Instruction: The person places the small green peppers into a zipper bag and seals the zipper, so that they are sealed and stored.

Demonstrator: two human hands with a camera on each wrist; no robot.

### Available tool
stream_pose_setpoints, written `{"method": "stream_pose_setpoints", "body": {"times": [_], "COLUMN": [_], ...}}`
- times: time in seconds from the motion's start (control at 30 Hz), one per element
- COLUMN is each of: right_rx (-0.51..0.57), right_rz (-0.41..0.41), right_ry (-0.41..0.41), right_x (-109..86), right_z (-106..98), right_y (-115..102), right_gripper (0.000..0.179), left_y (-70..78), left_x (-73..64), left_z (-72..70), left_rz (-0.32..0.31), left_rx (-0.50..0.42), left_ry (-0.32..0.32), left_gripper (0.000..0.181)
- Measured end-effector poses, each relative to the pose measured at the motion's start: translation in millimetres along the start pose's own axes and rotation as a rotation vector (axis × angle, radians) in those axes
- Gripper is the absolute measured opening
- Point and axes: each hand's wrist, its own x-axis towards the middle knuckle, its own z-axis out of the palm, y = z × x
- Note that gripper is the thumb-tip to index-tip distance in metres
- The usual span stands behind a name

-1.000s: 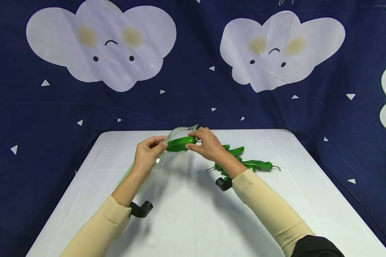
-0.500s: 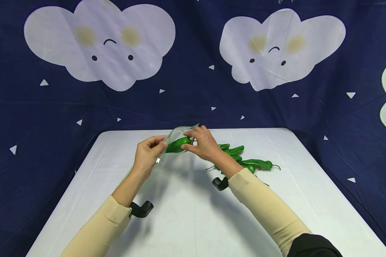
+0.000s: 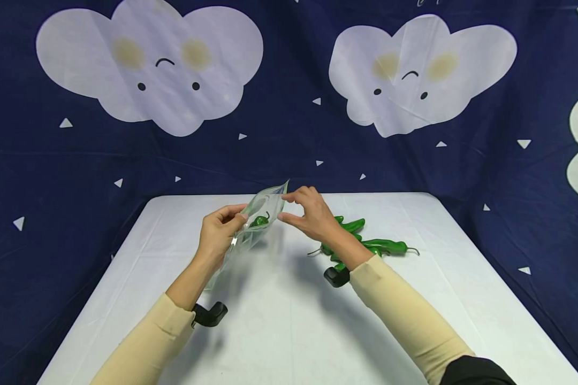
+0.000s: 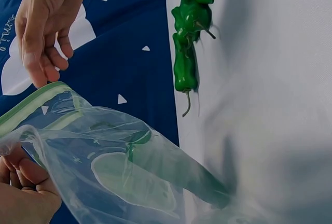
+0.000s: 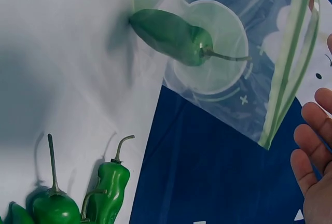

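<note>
My left hand (image 3: 217, 235) pinches the mouth of a clear zip bag (image 3: 270, 199) with green-edged zip strips. Inside the bag lies one green pepper (image 5: 171, 37), its stem pointing toward the mouth; the head view shows only its stem end (image 3: 260, 221). Beside the bag's far edge is my right hand (image 3: 313, 214), holding nothing, thumb and fingers spread apart. In the left wrist view the fingertips of that right hand (image 4: 49, 32) come right at the bag's upper corner. Part of my left hand (image 4: 26, 193) shows behind the film.
Several green peppers (image 3: 387, 246) lie in a loose pile on the white table (image 3: 289, 331), right of the bag and partly behind my right forearm. A dark blue cloth (image 3: 289, 155) with printed clouds hangs behind the table's far edge.
The pepper that my right hand held at the bag's mouth has gone down into the bag. My right hand has let go and drawn back slightly; the bag hangs lower, its mouth tipped up.
</note>
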Motion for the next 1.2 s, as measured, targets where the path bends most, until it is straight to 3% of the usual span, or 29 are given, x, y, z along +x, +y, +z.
{"method": "stream_pose_setpoints", "body": {"times": [0.63, 1.2], "right_rx": [0.046, 0.038], "right_rz": [0.143, 0.272], "right_ry": [-0.021, -0.078], "right_x": [-39.6, -84.7], "right_z": [-26.0, -36.3], "right_y": [20.0, 45.2], "right_gripper": [0.044, 0.045], "left_y": [0.3, -2.5], "left_x": [-2.5, -4.5], "left_z": [-9.4, -13.1], "left_rz": [-0.017, -0.008], "left_rx": [0.022, 0.005], "left_ry": [0.003, 0.010], "left_gripper": [0.028, 0.029]}}
